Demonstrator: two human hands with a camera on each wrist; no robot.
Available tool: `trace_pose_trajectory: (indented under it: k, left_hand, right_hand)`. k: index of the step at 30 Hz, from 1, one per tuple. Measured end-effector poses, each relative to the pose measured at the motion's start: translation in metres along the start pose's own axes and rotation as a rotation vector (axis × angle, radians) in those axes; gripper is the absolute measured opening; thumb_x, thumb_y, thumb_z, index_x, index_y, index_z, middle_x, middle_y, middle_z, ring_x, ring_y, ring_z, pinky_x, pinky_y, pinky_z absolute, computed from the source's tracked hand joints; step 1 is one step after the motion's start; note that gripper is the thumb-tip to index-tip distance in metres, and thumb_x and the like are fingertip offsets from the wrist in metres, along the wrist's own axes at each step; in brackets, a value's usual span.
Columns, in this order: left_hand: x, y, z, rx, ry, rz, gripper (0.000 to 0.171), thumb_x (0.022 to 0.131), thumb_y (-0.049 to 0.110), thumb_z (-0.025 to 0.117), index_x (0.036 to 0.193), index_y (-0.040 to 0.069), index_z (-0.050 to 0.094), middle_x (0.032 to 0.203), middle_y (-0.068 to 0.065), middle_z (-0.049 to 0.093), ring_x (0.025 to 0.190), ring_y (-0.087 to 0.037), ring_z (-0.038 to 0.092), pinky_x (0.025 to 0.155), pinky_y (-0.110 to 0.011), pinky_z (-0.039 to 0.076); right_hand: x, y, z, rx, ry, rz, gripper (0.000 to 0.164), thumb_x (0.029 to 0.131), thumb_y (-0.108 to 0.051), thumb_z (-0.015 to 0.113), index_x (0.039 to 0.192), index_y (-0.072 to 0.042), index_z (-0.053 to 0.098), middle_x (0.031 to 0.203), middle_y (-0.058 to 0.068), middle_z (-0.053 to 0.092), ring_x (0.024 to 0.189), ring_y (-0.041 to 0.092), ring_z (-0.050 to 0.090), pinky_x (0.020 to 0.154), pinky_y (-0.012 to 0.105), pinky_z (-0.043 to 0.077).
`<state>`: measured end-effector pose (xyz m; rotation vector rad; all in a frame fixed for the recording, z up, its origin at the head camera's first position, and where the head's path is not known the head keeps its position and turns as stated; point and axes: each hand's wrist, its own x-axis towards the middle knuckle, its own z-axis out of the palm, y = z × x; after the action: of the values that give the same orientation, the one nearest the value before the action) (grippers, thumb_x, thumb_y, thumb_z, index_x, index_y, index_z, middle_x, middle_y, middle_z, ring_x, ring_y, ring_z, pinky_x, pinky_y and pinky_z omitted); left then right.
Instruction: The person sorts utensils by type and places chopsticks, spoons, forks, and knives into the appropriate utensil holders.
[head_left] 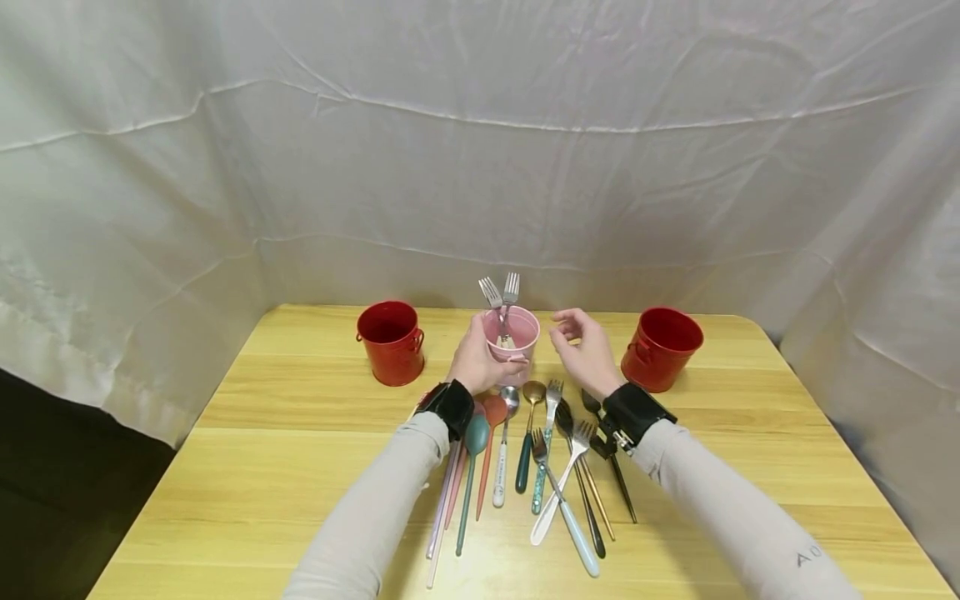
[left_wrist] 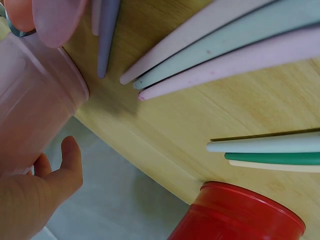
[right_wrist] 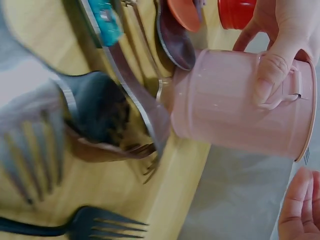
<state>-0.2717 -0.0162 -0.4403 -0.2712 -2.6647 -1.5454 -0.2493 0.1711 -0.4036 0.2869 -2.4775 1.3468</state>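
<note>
Presently the left hand (head_left: pixel 477 358) has its grip closed round the pink bucket (right_wrist: pixel 225 97), thumb against the handle (right_wrist: pixel 281 102), at the back of the desk (head_left: pixel 277 467) between two red buckets (head_left: pixel 395 360). Inside it, two forks (head_left: pixel 512 287) lean with tines up; just beside it, the right hand (head_left: pixel 587 350) hovers with its grip loosely bent, thumb and fingers apart.

Dark lettering marks the pale right sleeve (head_left: pixel 738 504), seen on my head-camera feed over the desk (head_left: pixel 262 425), toward its right edge: I read a capital A (head_left: pixel 803 559), followed by a rounded character that I cannot settle as O or U. Well in from the desk's left and right edges, the handle of a white-handled spoon (head_left: pixel 500 473) bears small dark print, too tiny for me to make out.
</note>
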Motion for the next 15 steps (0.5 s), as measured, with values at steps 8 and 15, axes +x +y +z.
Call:
trace_pose_trajectory:
  k: [8, 15]
  left_hand:
    - [0.001, -0.002, 0.003, 0.001, 0.008, -0.017, 0.095, 0.061, 0.026, 0.089, 0.136, 0.017, 0.031, 0.129, -0.007, 0.052, 0.117, -0.021, 0.051, 0.099, -0.04, 0.043]
    - [0.001, -0.001, 0.003, -0.001, 0.005, -0.03, 0.094, 0.062, 0.028, 0.088, 0.136, 0.017, 0.031, 0.13, -0.006, 0.052, 0.117, -0.021, 0.05, 0.1, -0.04, 0.042]
  right_hand:
    - [-0.021, 0.009, -0.019, -0.092, -0.109, 0.036, 0.025, 0.091, -0.013, 0.059, 0.112, 0.0, 0.059, 0.092, 0.015, 0.062, 0.083, 0.028, 0.059, 0.073, 0.04, 0.05]
    - [-0.039, 0.014, -0.031, -0.165, -0.196, 0.045, 0.022, 0.088, -0.012, 0.06, 0.109, -0.003, 0.058, 0.09, 0.013, 0.064, 0.08, 0.026, 0.062, 0.07, 0.04, 0.052]
